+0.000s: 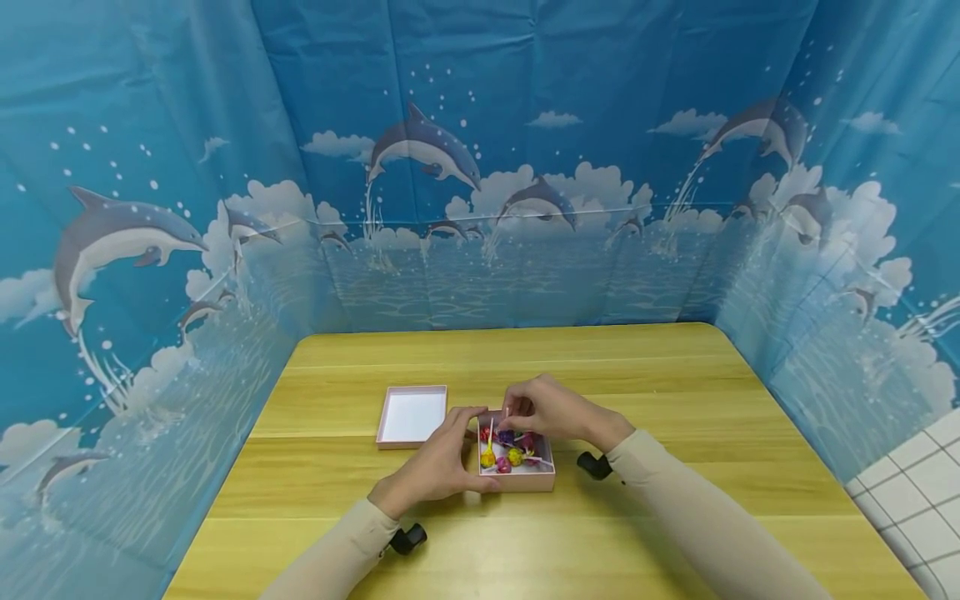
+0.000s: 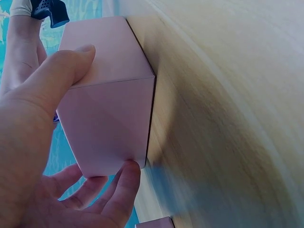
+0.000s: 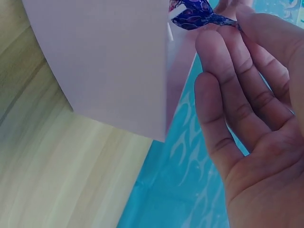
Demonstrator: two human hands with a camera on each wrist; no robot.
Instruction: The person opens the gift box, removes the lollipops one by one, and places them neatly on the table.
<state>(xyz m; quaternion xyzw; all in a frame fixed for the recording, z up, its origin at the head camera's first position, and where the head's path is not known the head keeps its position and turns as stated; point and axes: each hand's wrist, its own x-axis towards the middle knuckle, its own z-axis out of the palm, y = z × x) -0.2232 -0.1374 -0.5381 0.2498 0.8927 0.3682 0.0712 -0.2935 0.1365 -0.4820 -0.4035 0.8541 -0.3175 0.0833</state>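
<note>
A pink box (image 1: 517, 482) with several wrapped lollipops inside stands on the table. My left hand (image 1: 442, 458) grips it from the left, thumb on the near side and fingers round the far corner; the left wrist view shows the box's pink walls (image 2: 107, 123) between thumb and fingers. Above the box, my right hand (image 1: 551, 408) pinches a lollipop in a purple-blue wrapper (image 3: 192, 13) by its stick end, between thumb and index finger. Yellow lollipops (image 1: 515, 457) and a pink one (image 1: 503, 464) lie in the box.
The shallow box lid (image 1: 412, 415), white inside, lies left of the box, just beyond my left hand. The wooden table (image 1: 600, 542) runs back to a blue dolphin-print curtain (image 1: 465, 275) on its far and side edges.
</note>
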